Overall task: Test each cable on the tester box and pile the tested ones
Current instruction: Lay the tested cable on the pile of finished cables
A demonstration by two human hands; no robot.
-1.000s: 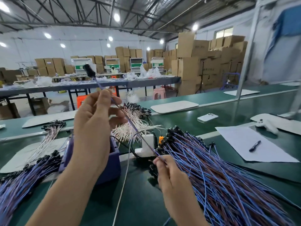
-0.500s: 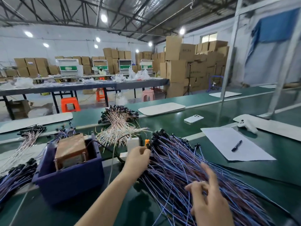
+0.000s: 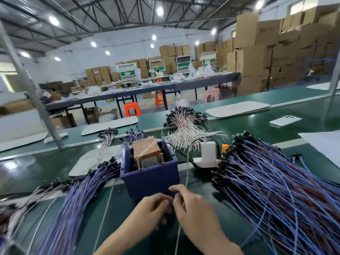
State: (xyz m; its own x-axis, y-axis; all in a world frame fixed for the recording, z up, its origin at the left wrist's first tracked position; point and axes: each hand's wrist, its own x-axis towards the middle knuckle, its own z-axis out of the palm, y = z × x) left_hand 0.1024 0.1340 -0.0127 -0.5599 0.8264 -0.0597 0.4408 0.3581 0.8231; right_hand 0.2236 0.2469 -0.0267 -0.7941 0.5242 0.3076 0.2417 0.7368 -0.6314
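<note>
- While left hand [image 3: 156,207] and right hand [image 3: 191,208] are curling fingers before the dark blue plastic tester box [image 3: 150,176], their hold is staying unclear.
- One blue-wired cable pile [image 3: 73,203] is lying toward the tabletop's [image 3: 22,173] left edge, another pile [image 3: 276,190] toward its right.

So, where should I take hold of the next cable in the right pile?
Pinch one black plug at the right pile's far-left edge, coming from the blue box side: the plugs lie bunched there, while the wires cross and tangle nearer you.
</note>
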